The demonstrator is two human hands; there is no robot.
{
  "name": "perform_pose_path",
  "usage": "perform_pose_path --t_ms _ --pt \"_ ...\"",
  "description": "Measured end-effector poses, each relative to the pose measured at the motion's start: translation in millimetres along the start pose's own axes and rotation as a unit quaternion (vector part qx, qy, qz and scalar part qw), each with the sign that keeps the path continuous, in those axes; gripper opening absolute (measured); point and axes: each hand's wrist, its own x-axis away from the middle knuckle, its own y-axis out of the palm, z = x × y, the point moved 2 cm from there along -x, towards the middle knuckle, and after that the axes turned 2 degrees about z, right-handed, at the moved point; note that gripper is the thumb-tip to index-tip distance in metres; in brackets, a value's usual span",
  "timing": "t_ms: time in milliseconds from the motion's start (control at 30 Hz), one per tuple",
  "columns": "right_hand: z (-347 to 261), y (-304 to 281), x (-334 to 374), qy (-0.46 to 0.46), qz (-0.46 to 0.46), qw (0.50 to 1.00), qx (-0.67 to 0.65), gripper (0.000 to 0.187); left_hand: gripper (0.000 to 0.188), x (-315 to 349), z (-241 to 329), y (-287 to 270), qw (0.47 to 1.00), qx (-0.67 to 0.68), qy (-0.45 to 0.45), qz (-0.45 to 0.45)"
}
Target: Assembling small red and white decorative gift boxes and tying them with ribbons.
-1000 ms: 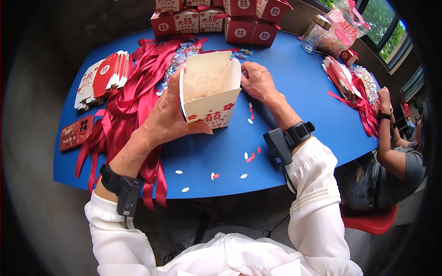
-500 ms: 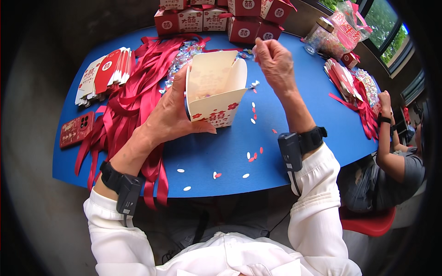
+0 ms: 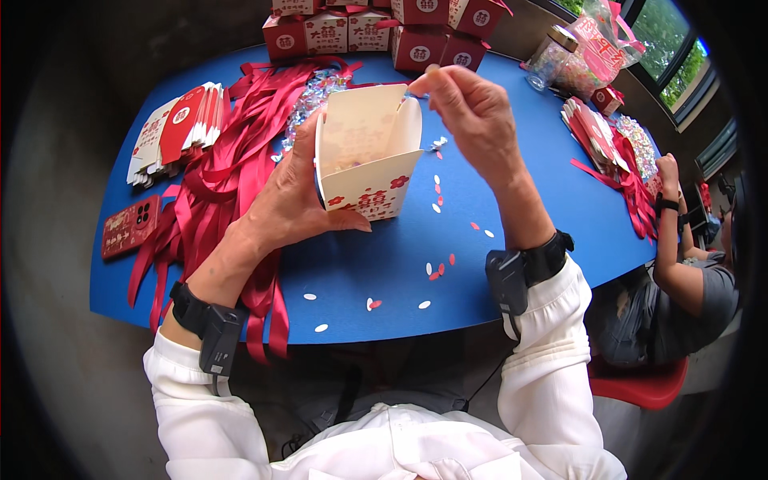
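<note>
My left hand grips a cream paper gift box with red print and flowers, thumb along its left side and fingers below. The box is tilted, its top flaps up, and part of its inside shows small pale pieces at the bottom. Above the box's far right side is my right hand, thumb and fingertips pinched together. Whatever is between those fingertips is too small to make out. One wrapped candy lies on the table just right of the box. More shiny wrapped candies are heaped behind my left hand.
Dark red ribbons spread across the left of the blue table, beside flat folded boxes and a red phone. Finished boxes are stacked at the back. A candy jar stands back right; a co-worker sits at right.
My right hand has moved slightly left and nearer the box, its wrist turning. A white petal-shaped piece now shows beside a red one on the table. My left hand still holds the box.
</note>
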Motion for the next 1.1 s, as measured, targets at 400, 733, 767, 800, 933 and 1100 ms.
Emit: perform_pose_path --t_ms 400,733,767,800,933,1100 --pt "87 -30 4 0.146 -0.17 0.903 0.366 0.022 0.133 -2 14 -2 0.997 -0.031 0.058 0.038" --pt "-16 29 -1 -0.128 -0.061 0.989 -0.031 0.013 0.135 -1 8 -2 0.999 0.028 0.02 0.023" --pt "-23 27 0 -0.179 -0.078 0.973 0.125 0.015 0.135 -1 9 -3 0.999 0.024 0.013 0.022" --pt "-26 26 1 -0.165 -0.084 0.975 0.123 0.016 0.135 -1 10 -3 1.0 0.021 0.006 0.021" --pt "-30 18 3 -0.1 -0.102 0.983 0.116 0.018 0.134 0 6 -1 0.999 0.019 0.009 0.025" --pt "-9 19 -8 -0.093 -0.055 0.988 -0.11 0.021 0.134 -1 4 -2 1.0 0.019 -0.016 0.007"
